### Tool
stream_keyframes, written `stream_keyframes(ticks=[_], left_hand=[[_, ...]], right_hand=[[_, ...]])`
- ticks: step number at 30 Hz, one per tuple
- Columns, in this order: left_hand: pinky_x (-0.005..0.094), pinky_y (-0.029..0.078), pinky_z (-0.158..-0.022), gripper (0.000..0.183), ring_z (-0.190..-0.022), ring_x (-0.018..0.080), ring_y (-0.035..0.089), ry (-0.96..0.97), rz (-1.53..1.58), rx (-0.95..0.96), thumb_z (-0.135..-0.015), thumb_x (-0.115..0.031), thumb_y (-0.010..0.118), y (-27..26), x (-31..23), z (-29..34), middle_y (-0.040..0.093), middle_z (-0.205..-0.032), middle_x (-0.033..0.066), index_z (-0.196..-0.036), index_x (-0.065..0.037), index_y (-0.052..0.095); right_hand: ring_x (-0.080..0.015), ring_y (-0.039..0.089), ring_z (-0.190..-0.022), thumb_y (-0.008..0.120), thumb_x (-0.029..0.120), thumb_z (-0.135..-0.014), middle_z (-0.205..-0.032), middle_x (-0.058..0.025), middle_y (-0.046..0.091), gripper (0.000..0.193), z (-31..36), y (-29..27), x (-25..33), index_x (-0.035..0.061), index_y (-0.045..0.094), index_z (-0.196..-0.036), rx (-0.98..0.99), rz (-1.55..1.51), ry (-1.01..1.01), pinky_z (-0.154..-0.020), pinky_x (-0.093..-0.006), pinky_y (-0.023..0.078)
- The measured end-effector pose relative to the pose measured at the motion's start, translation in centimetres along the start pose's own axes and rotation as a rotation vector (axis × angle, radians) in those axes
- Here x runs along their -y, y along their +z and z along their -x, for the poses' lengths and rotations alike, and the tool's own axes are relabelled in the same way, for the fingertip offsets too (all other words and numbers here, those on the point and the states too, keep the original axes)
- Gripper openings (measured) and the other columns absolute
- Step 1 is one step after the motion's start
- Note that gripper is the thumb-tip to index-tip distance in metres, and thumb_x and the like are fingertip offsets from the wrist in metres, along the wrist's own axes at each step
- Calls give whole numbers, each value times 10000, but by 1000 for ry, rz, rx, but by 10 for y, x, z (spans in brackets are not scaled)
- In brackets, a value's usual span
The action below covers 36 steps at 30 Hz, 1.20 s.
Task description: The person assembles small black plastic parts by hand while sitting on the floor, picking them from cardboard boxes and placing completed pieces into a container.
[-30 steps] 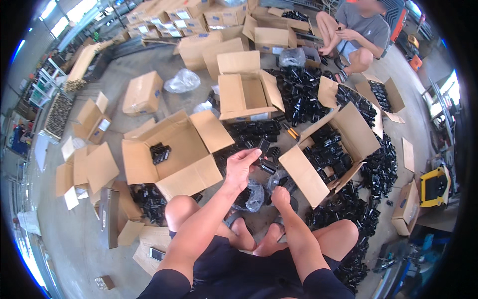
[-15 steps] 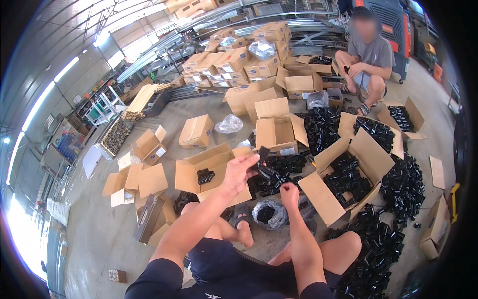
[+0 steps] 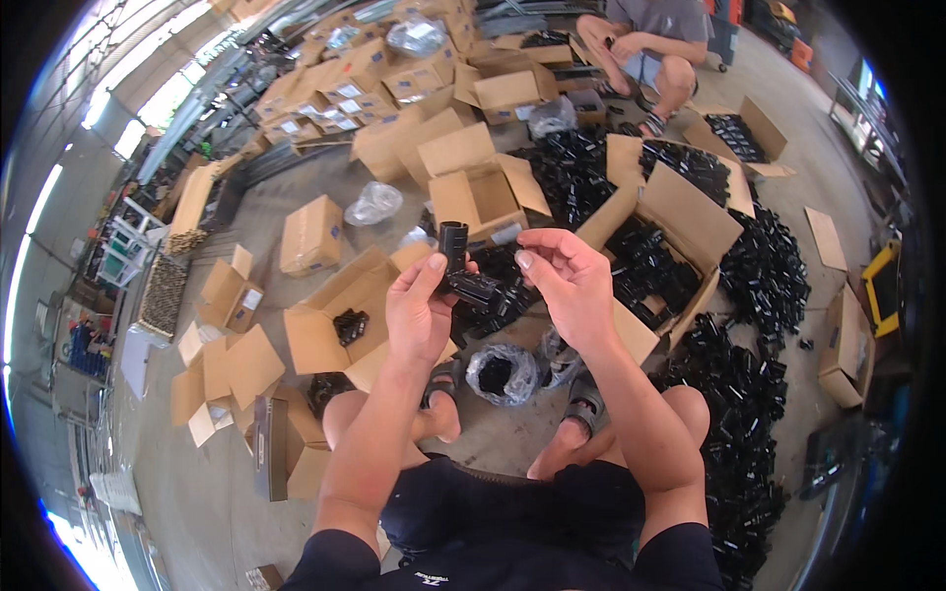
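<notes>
My left hand [image 3: 424,305] grips a black tubular pipe fitting [image 3: 454,241], one hollow end pointing up and another branch slanting to the right. Just right of the fitting, apart from it, is my right hand [image 3: 572,281]. Its thumb and index finger are pinched together; whatever small piece may be between them is too small to make out. Below both hands, between my feet, an opened clear plastic bag [image 3: 525,362] holds small black parts [image 3: 496,375]. A heap of black fittings [image 3: 512,307] lies behind my hands.
An open carton [image 3: 315,330] with a few fittings stands at left, a fuller carton [image 3: 711,225] at right. Loose fittings [image 3: 724,433] pile along my right side. A co-worker [image 3: 660,49] squats at the back right; stacked boxes [image 3: 355,84] stand at the back.
My right hand has risen from above the plastic bag to beside the fitting. The left hand still holds the fitting, now turned with a hollow end upward. The view has tilted down.
</notes>
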<state>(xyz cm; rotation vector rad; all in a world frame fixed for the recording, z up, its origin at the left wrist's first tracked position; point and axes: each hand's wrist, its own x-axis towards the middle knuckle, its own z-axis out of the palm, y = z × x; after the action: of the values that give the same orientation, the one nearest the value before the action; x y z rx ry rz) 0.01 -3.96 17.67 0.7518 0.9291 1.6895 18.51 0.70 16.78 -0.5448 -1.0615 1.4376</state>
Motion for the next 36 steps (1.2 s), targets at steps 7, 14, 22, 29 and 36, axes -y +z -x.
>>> stream_keyframes(ticks=[7, 14, 22, 29, 36], left_hand=[[364, 591, -828, 201, -907, 235, 713, -29, 60, -6, -995, -128, 634, -7, 33, -3, 729, -1005, 164, -1094, 41, 680], [370, 591, -849, 193, -912, 242, 721, -13, -91, -58, -990, -107, 637, -16, 49, -1, 730, -1010, 144, -1105, 42, 681], [340, 579, -874, 220, -937, 200, 708, -25, -94, -77, -974, -33, 644, -15, 66, -3, 728, -1067, 140, -1174, 57, 671], [339, 554, -915, 258, -969, 176, 692, 109, -316, -123, -973, -25, 645, -12, 69, 1, 720, -1113, 138, -1212, 70, 661], [255, 537, -880, 281, -954, 115, 676, 167, -346, -138, -933, -22, 711, -9, 66, 12, 733, -1086, 103, -1198, 66, 681]], right_hand=[[-69, 629, -832, 691, -9, -929, -948, -45, 704, 214, 2, -2, -6, -54, 673, -1137, -19, 5, 116, -739, -209, 503], [-88, 668, -831, 677, -6, -931, -935, -73, 727, 150, 1, -10, -47, -54, 689, -1073, -12, -23, 225, -750, -227, 549], [-98, 677, -796, 705, 6, -917, -901, -93, 731, 133, 0, -19, -62, -57, 700, -1034, -112, -173, 423, -716, -234, 563], [-79, 639, -748, 726, 8, -901, -858, -64, 710, 121, 4, -7, -65, -56, 712, -1003, -156, -195, 461, -672, -224, 530], [-55, 585, -715, 742, 85, -909, -837, -32, 697, 149, 18, -1, -76, -32, 729, -1000, -197, -244, 515, -612, -222, 467]])
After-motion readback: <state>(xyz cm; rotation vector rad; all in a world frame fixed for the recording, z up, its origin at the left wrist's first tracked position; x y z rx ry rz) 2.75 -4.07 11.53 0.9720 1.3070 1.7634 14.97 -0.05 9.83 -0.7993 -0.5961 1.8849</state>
